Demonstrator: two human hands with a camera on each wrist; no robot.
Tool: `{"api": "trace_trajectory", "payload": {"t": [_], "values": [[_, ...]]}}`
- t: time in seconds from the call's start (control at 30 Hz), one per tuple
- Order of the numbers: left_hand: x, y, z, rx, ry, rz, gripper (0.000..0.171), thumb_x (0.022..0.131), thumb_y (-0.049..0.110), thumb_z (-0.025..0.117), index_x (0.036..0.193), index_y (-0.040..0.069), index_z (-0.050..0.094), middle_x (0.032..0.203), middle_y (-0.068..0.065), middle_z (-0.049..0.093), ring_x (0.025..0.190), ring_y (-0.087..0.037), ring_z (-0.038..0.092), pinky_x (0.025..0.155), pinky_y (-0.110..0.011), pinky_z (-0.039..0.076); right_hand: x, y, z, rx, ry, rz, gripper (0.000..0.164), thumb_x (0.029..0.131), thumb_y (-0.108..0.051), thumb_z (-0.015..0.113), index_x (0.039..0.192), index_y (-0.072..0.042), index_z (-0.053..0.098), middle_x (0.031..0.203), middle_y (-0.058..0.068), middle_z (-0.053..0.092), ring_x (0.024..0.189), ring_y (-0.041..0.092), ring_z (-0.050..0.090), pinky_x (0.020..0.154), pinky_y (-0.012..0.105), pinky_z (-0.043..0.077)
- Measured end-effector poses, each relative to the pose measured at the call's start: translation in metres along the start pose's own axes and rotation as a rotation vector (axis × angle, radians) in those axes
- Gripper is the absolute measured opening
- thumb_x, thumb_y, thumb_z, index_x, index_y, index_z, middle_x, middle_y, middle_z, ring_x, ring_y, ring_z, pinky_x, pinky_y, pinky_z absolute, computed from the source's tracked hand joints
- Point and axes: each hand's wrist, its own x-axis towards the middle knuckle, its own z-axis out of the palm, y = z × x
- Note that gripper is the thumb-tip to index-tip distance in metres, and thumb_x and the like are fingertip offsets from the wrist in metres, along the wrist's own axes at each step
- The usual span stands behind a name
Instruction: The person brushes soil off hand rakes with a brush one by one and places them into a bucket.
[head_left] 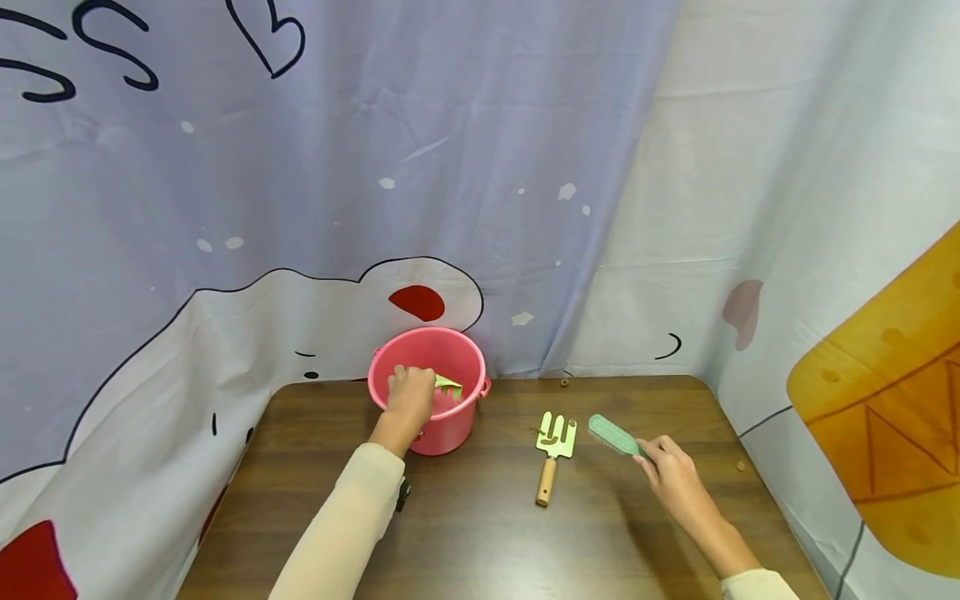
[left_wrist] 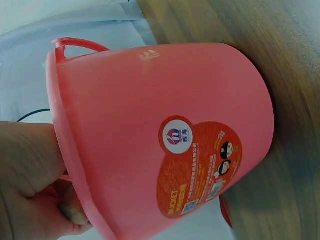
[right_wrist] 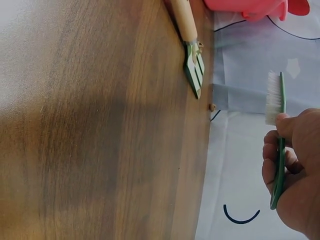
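Note:
A pink bucket (head_left: 446,429) stands at the back of the wooden table. My left hand (head_left: 409,396) reaches over its near rim with the fingers curled, and holds a light green tool (head_left: 448,384) whose lower part is hidden inside. In the left wrist view the bucket wall (left_wrist: 120,100) with its orange label covers most of that hand's work. On the right, my right hand (head_left: 671,475) grips a green brush (head_left: 613,434) by the handle, raised above the table. White bristles (right_wrist: 273,97) show in the right wrist view.
Between bucket and brush lies a light green garden fork (head_left: 556,437) with a wooden handle, a few small brown bits on and by its tines. Another small brown bit (head_left: 565,382) lies at the table's back edge. A printed curtain (head_left: 525,208) hangs behind the table.

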Motion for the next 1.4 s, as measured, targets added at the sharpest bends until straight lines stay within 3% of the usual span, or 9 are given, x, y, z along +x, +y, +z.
{"api": "trace_trajectory", "payload": {"t": [0.2,0.37,0.67,0.87,1.03,1.2,1.4], "values": [[0.006,0.002,0.003,-0.031,-0.058,-0.008,0.013,0.084,0.007,0.082,0.094,0.004,0.073,0.094,-0.018,0.074,0.094,-0.041,0.061,0.080,-0.051,0.053,-0.002,0.003,-0.001,0.005,-0.008,-0.011,0.031,0.083,0.004,0.079,0.111,0.015,0.071,0.087,0.009,0.061,0.069,0.009,0.054,0.057,0.021,0.050],[0.009,-0.001,0.005,-0.069,-0.095,-0.041,0.026,0.082,0.018,0.086,0.098,0.003,0.073,0.095,-0.019,0.074,0.092,-0.040,0.061,0.081,-0.051,0.053,-0.002,0.005,-0.002,0.005,-0.016,-0.002,0.032,0.083,0.004,0.080,0.111,0.015,0.071,0.087,0.009,0.062,0.068,0.007,0.052,0.056,0.021,0.048],[0.010,-0.009,0.010,-0.079,-0.103,-0.019,0.012,0.083,-0.003,0.078,0.093,-0.001,0.071,0.089,-0.019,0.074,0.084,-0.037,0.069,0.081,-0.050,0.056,-0.004,0.004,-0.007,0.008,-0.075,0.054,0.032,0.085,0.003,0.078,0.114,0.016,0.069,0.088,0.009,0.062,0.068,0.008,0.052,0.056,0.020,0.049],[0.010,-0.009,0.008,-0.132,-0.139,-0.036,0.013,0.085,-0.002,0.077,0.096,-0.002,0.069,0.088,-0.018,0.073,0.083,-0.034,0.071,0.081,-0.047,0.058,-0.004,0.004,-0.010,0.007,-0.059,0.061,0.031,0.085,0.003,0.078,0.112,0.015,0.070,0.088,0.010,0.063,0.068,0.009,0.053,0.055,0.021,0.048],[0.009,-0.008,0.006,-0.118,-0.138,-0.046,0.017,0.086,0.003,0.079,0.098,-0.002,0.070,0.089,-0.018,0.073,0.082,-0.034,0.070,0.079,-0.046,0.058,-0.004,0.006,-0.010,-0.006,-0.030,0.050,0.031,0.083,0.003,0.080,0.111,0.014,0.071,0.088,0.010,0.063,0.069,0.011,0.055,0.056,0.023,0.049],[0.008,-0.006,0.005,-0.083,-0.055,-0.041,0.019,0.084,0.009,0.081,0.098,-0.002,0.073,0.088,-0.018,0.073,0.084,-0.035,0.065,0.079,-0.045,0.058,-0.004,0.010,-0.009,-0.015,0.014,0.021,0.031,0.081,0.004,0.081,0.109,0.014,0.072,0.086,0.009,0.062,0.069,0.012,0.056,0.056,0.025,0.049],[-0.001,0.001,0.002,-0.103,0.194,0.012,0.015,0.092,0.009,0.070,0.095,-0.005,0.069,0.094,-0.021,0.069,0.094,-0.037,0.062,0.086,-0.047,0.056,-0.004,0.013,-0.009,-0.024,0.044,-0.004,0.032,0.080,0.005,0.082,0.109,0.013,0.072,0.086,0.010,0.062,0.068,0.013,0.057,0.056,0.026,0.050]]}}
